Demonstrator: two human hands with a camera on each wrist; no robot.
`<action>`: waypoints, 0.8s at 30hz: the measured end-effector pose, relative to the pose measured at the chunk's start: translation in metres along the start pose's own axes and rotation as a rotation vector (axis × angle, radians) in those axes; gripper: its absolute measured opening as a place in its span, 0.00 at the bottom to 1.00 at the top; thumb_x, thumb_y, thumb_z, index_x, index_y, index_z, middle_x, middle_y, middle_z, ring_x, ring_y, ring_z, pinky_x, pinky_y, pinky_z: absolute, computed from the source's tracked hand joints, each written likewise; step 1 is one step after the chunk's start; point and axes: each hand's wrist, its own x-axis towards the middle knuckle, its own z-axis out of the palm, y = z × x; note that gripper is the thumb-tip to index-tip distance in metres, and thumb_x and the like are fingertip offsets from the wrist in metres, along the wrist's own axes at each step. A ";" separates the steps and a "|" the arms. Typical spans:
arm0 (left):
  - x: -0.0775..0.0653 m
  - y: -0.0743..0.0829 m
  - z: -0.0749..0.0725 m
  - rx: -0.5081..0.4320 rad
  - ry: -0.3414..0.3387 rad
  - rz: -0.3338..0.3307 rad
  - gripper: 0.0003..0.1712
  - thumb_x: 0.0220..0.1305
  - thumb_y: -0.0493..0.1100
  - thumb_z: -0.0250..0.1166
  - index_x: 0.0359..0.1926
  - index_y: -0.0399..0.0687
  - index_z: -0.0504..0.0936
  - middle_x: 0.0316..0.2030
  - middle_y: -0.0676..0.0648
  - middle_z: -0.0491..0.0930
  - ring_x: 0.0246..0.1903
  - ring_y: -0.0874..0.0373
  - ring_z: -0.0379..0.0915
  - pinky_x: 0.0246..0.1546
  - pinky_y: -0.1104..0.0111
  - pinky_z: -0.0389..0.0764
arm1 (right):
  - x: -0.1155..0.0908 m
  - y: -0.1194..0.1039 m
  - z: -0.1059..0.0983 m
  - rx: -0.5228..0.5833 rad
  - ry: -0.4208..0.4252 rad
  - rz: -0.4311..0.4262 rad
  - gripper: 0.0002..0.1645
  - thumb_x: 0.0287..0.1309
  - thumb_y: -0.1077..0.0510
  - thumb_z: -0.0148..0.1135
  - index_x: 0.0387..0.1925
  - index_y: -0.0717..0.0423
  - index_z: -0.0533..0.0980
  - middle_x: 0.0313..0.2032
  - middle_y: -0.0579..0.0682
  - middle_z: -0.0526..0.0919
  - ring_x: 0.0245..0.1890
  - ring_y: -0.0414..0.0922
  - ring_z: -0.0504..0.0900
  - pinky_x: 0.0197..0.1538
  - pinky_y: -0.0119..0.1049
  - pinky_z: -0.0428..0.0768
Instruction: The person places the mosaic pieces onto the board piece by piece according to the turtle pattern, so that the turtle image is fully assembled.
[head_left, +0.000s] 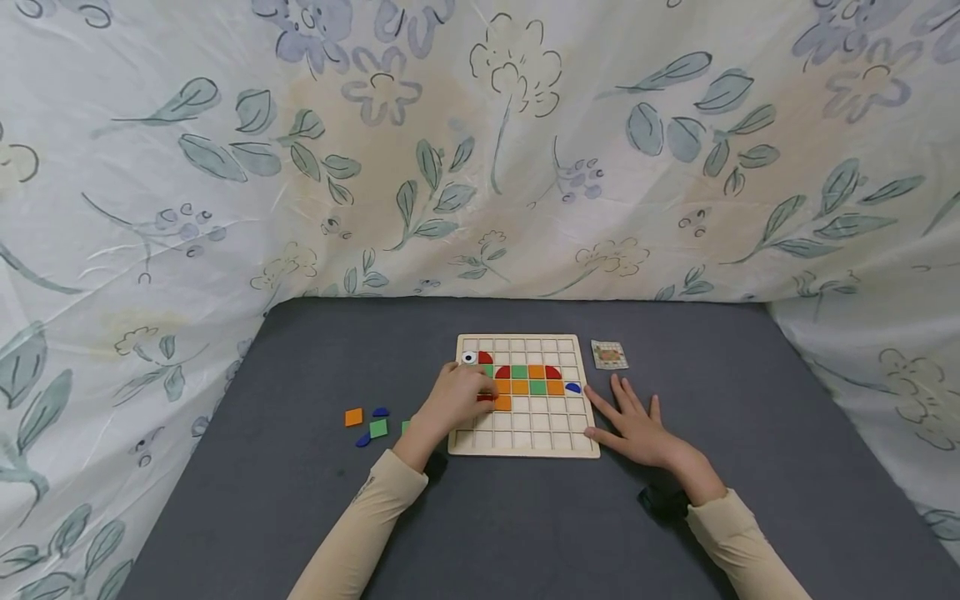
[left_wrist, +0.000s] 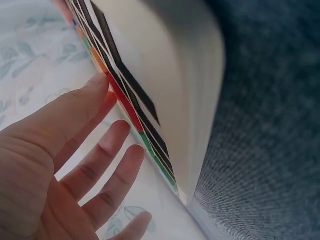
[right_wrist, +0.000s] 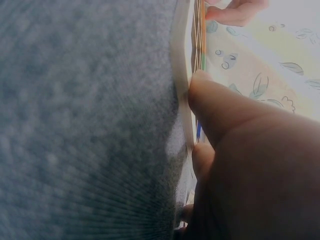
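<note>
A wooden grid board lies on the dark table, with colored pieces set along its middle rows. My left hand reaches over the board's left side; thumb and index finger pinch a red piece beside an orange square. In the left wrist view, thumb and index tips meet at the red piece, the other fingers hanging loosely apart. My right hand lies with fingers spread, its thumb and index fingertip touching the board's right edge near a blue half-round piece.
Left of the board lie loose pieces: an orange square, a green square, blue half-rounds and a partly hidden green piece. A small patterned card rests at the upper right. A floral cloth hangs behind the table.
</note>
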 end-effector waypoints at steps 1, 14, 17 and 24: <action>0.000 0.000 0.000 0.000 -0.002 0.000 0.08 0.53 0.48 0.69 0.36 0.57 0.87 0.35 0.55 0.80 0.40 0.57 0.75 0.58 0.45 0.62 | 0.000 0.000 0.000 -0.003 0.000 0.002 0.45 0.59 0.32 0.48 0.72 0.43 0.49 0.70 0.66 0.35 0.69 0.64 0.33 0.57 0.73 0.26; -0.020 -0.017 -0.012 -0.114 0.003 -0.071 0.10 0.55 0.49 0.67 0.38 0.56 0.86 0.35 0.54 0.80 0.38 0.59 0.74 0.59 0.46 0.61 | -0.001 -0.001 0.000 0.010 -0.004 0.006 0.45 0.59 0.32 0.48 0.72 0.44 0.48 0.71 0.65 0.34 0.70 0.64 0.33 0.57 0.72 0.27; -0.030 -0.027 -0.020 -0.109 0.025 -0.105 0.11 0.54 0.49 0.68 0.40 0.55 0.86 0.35 0.52 0.80 0.36 0.58 0.73 0.58 0.45 0.61 | -0.001 -0.001 0.001 0.013 -0.005 0.004 0.45 0.59 0.32 0.48 0.72 0.44 0.48 0.71 0.65 0.34 0.70 0.64 0.32 0.57 0.72 0.26; -0.053 -0.050 -0.034 -0.082 0.055 -0.183 0.13 0.52 0.49 0.70 0.41 0.55 0.85 0.37 0.54 0.79 0.40 0.55 0.74 0.59 0.46 0.60 | -0.001 -0.001 0.000 0.017 0.006 0.001 0.46 0.59 0.33 0.49 0.72 0.45 0.49 0.70 0.67 0.35 0.69 0.65 0.32 0.57 0.73 0.26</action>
